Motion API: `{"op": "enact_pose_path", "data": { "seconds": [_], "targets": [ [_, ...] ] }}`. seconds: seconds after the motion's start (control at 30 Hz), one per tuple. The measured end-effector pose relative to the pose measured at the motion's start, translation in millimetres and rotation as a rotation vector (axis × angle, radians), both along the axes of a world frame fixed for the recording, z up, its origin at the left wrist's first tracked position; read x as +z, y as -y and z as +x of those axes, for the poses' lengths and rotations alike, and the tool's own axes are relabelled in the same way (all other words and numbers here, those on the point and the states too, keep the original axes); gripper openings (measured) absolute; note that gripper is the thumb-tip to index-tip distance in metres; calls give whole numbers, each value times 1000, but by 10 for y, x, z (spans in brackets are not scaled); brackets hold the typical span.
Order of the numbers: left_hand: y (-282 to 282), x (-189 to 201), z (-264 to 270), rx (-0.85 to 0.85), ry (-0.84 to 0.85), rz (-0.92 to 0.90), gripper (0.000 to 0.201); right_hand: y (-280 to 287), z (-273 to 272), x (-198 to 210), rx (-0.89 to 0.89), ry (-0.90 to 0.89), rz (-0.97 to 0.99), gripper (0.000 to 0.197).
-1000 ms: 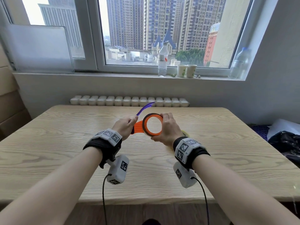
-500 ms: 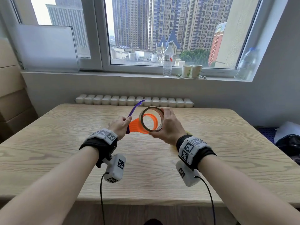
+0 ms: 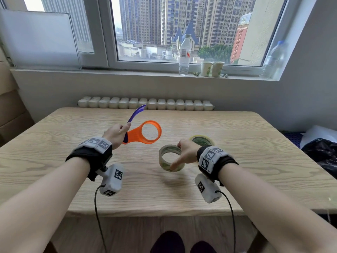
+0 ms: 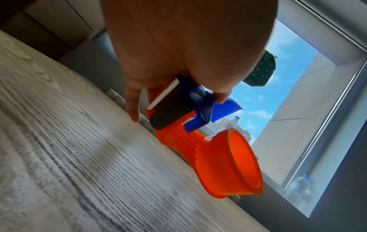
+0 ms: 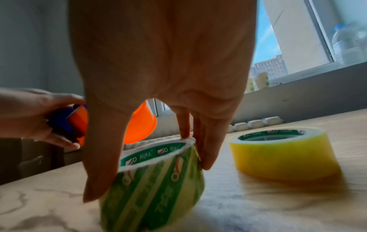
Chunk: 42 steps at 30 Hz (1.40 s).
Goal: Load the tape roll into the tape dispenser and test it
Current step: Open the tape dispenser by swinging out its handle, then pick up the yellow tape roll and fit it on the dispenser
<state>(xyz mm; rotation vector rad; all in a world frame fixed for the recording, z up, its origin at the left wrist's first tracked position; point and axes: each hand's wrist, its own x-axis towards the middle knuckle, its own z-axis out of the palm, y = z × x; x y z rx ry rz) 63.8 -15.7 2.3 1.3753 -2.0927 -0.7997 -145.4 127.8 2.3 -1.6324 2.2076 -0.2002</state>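
Over the wooden table (image 3: 255, 161):
Left hand (image 3: 116, 133): we see it gripping the empty orange plastic ring dispenser (image 3: 145, 133).
Right hand (image 3: 187, 152): pinching the spent green-printed cardboard core (image 3: 164, 159).
Left to do: we judge loading the yellow tape roll (image 5: 282, 150), then testing.

A light wooden table (image 3: 127, 189) with a visible grain is carrying two things. A yellow tape roll (image 5: 282, 150) is lying flat on its right half. Just beside it, nearer the front edge, a spent tape core (image 3: 170, 157) printed in green is sitting tilted, seemingly touching the tabletop, though blur is obscuring the contact.
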Motion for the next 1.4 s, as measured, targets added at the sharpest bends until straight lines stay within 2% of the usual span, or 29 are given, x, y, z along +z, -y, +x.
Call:
{"op": "enact_pose_path", "data": {
  "seconds": [0.07, 0.2, 0.33, 0.47, 0.53, 0.6, 0.67, 0.73, 0.83, 0.93, 1.0, 1.07, 1.17, 1.23, 1.4],
  "targets": [
    [-11, 20, -30, -38, -20, -6, 50, 14, 35, -33, 32, -44, 74, 76],
    [-18, 25, -73, -139, -56, -8, 52, 11, 51, -82, 27, -44, 89, 84],
    [-12, 7, -141, -133, -74, -16, 49, 23, 44, -160, 33, -32, 108, 86],
    [-22, 13, -236, -149, -118, -4, 53, 7, -52, -218, 31, 81, 79, 111],
    [-25, 26, -299, -155, -123, 5, 55, -22, -141, -180, 33, 159, 88, 116],
    [-17, 35, -379, -166, -130, 7, 56, -45, -275, -105, -5, 229, 33, 101],
    [-15, 41, -473, -167, -139, 13, 56, -55, -467, -30, -50, 202, -111, 74],
    [-22, 47, -585, -176, -138, 9, 55, -61, -675, 9, -109, 158, -227, 62],
    [-25, 46, -770, -204, -123, 8, 57, -30, -928, -28, -191, 80, -213, 82],
    [10, 23, -924, -229, -121, 35, 54, 48, -1053, -109, -256, 24, -81, 109],
    [29, 25, -1007, -247, -97, 41, 53, 84, -1083, -157, -279, 20, 3, 118],
    [49, 32, -1064, -248, -80, 36, 54, 110, -1085, -186, -273, 6, 52, 116],
    [83, 41, -1100, -247, -91, 32, 55, 153, -1079, -207, -270, -15, 42, 96],
    [88, 47, -1115, -242, -97, 32, 55, 175, -1072, -214, -268, -17, 35, 90],
    [64, 56, -1105, -242, -101, 29, 53, 166, -1031, -171, -289, -23, -62, 93]
  ]
}}
